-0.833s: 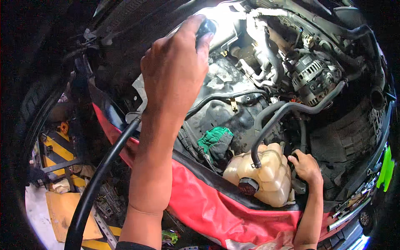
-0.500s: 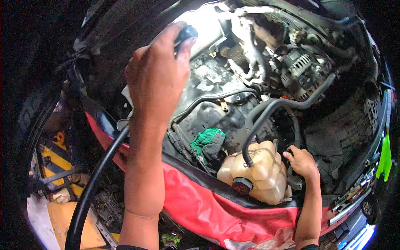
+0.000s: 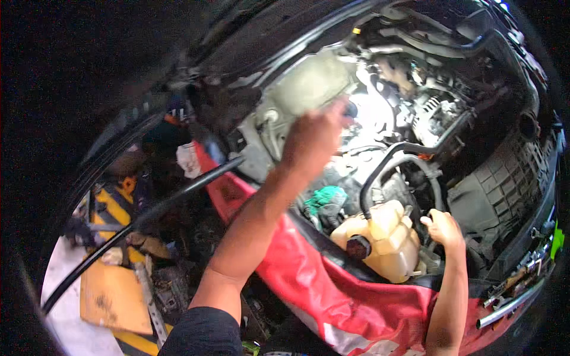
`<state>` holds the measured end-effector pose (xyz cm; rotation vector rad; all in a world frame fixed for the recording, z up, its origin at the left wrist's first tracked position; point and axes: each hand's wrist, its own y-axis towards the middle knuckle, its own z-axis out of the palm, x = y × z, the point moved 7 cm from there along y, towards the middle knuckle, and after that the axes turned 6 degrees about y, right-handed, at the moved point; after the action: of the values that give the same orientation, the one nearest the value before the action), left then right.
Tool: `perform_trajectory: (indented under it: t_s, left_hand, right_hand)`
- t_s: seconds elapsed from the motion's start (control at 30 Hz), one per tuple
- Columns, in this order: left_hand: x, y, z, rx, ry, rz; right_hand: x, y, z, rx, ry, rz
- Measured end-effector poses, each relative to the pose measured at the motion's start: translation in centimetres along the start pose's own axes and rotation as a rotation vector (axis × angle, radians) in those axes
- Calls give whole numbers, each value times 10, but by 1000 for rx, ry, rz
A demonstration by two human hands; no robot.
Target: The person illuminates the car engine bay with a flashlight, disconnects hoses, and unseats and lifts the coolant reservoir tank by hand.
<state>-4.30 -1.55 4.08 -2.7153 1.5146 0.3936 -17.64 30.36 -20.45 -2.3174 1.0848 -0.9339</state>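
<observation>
My left hand (image 3: 313, 142), blurred by motion, grips a dark, round-ended flashlight (image 3: 350, 111) over the engine bay. Its beam whitens the pipes and metal around the engine. My right hand (image 3: 444, 228) is at the right side of a yellowed plastic coolant tank (image 3: 395, 252) with a black cap (image 3: 358, 246). The fingers there are curled in, the thumb side towards the tank; what they hold, if anything, is hidden. A black hose (image 3: 380, 169) rises from the tank and bends right. Behind the tank lies a green cloth or glove (image 3: 325, 199).
A red cover (image 3: 320, 285) drapes the car's near edge. The black hood prop rod (image 3: 142, 219) slants across the left. The alternator (image 3: 430, 115) is at the right of the engine. Tools (image 3: 510, 285) lie along the right edge. Yellow-and-black striped plates (image 3: 110, 207) show at lower left.
My left hand has swung right and down with the flashlight, shifting the bright patch onto the engine pipes. The view has turned, while my right hand stays beside the tank.
</observation>
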Motion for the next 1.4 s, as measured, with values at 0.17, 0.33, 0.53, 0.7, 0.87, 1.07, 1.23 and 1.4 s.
perform_trajectory:
  t_s: [0.17,0.33,0.53,0.7,0.87,1.07,1.23,1.4]
  left_hand:
    - [-32,-127,-59,10,-205,44]
    - [34,-259,-129,-128,-484,-316]
    - [175,-395,-139,-351,-945,-480]
    - [257,-417,-143,-814,-922,-715]
    - [242,-282,-150,-513,-443,-493]
    - [239,-154,-100,-437,-467,-375]
    - [232,-147,-75,-447,-176,-270]
    - [227,-168,-56,-365,-123,-298]
  right_hand:
    - [0,2,-1,-17,44,-40]
    - [4,1,1,-35,64,-70]
    - [-10,15,17,-11,-90,-70]
    - [-15,18,19,-46,-100,-101]
    - [1,10,8,-41,24,-71]
    - [12,2,-1,24,51,-32]
    - [12,2,-1,16,63,-32]
    - [12,5,0,35,68,-50]
